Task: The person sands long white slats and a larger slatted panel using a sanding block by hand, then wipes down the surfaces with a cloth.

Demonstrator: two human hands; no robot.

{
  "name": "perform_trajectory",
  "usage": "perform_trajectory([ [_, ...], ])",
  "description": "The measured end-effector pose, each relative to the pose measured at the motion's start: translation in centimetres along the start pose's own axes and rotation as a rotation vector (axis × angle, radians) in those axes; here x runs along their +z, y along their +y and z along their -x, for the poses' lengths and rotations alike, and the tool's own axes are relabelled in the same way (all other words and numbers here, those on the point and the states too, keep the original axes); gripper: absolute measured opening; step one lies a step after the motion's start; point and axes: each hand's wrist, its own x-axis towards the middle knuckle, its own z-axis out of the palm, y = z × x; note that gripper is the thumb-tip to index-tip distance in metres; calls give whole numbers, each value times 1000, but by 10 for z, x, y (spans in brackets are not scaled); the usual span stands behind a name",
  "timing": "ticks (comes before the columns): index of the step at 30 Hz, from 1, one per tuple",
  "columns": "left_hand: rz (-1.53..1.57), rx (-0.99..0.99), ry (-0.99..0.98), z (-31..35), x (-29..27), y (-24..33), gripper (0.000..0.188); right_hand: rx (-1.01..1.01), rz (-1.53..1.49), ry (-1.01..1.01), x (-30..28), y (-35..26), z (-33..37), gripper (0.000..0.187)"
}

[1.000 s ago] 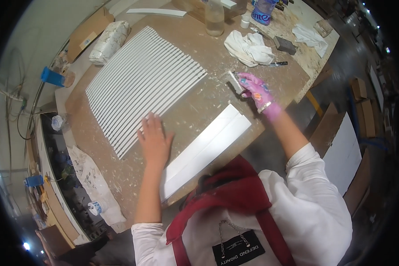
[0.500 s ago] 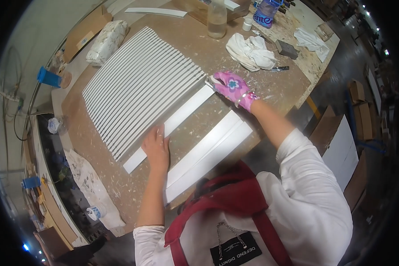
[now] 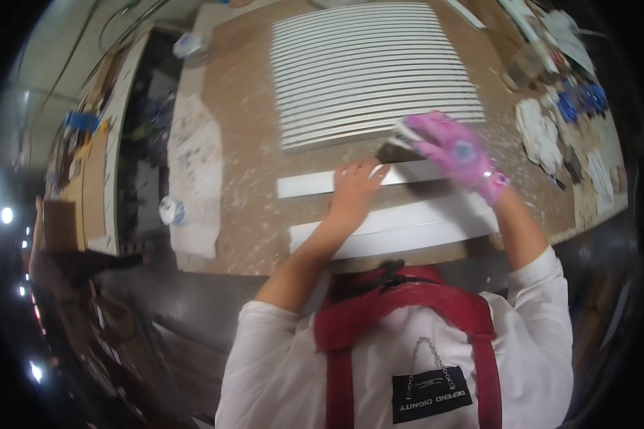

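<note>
A long narrow white strip [image 3: 300, 186] lies across the brown tabletop. My bare left hand [image 3: 354, 184] rests on it near the middle, fingers stretched out and lightly apart. In a pink flowered glove, my right hand [image 3: 458, 154] grips a small dark-faced piece with a white edge [image 3: 395, 151], above the strip's right part. Blur hides what kind of piece it is. Closer to me lie wider white boards [image 3: 422, 227], side by side. Beyond my hands sits a row of many thin white slats [image 3: 372, 75], laid parallel and close together.
At the right are a crumpled white cloth [image 3: 538, 136], a dark block [image 3: 572, 164], a blue-labelled bottle [image 3: 582, 101] and a clear bottle [image 3: 526, 68]. A stained white sheet [image 3: 194, 179] covers the table's left edge, with a small white tub [image 3: 172, 210] on it.
My view has turned, so the table appears rotated. My right hand has come in from the strip's far end toward my left hand, with the dark underside of its piece showing.
</note>
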Motion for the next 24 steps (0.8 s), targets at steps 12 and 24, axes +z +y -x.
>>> perform_trajectory([
  [12,263,-158,58,20,32,-10,40,-616,368,-623,165,-163,-171,12],
  [24,211,-152,-147,-31,-18,-31,20,-464,-45,-420,103,-113,-188,34],
])
